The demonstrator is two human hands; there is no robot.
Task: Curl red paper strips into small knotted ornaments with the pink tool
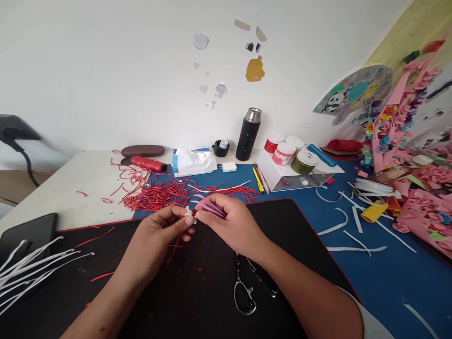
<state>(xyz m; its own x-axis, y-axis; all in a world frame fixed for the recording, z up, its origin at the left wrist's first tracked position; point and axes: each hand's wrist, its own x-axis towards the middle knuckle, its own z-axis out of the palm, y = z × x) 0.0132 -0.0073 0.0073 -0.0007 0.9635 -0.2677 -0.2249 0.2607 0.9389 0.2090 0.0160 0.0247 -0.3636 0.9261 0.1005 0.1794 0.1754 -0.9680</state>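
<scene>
My left hand (158,233) pinches a small white knotted piece (189,213) between thumb and fingers above the black mat. Close against it, my right hand (235,223) is closed on a slim purple two-pronged tool (211,207) that looks like tweezers. Its prongs point left, over the white piece, and my fingers hide part of it. Whether the right fingertips also grip the white piece, I cannot tell. Below my right forearm lies a dark, shiny object with a loop (245,297), partly covered by the arm.
Red cord cuttings (158,194) are heaped behind my hands, near a red thread spool (150,164). A black flask (248,134) and several paint jars (283,154) stand by the wall. White strips (31,268) lie at left, others (356,248) at right, beside pink paper flowers (423,212).
</scene>
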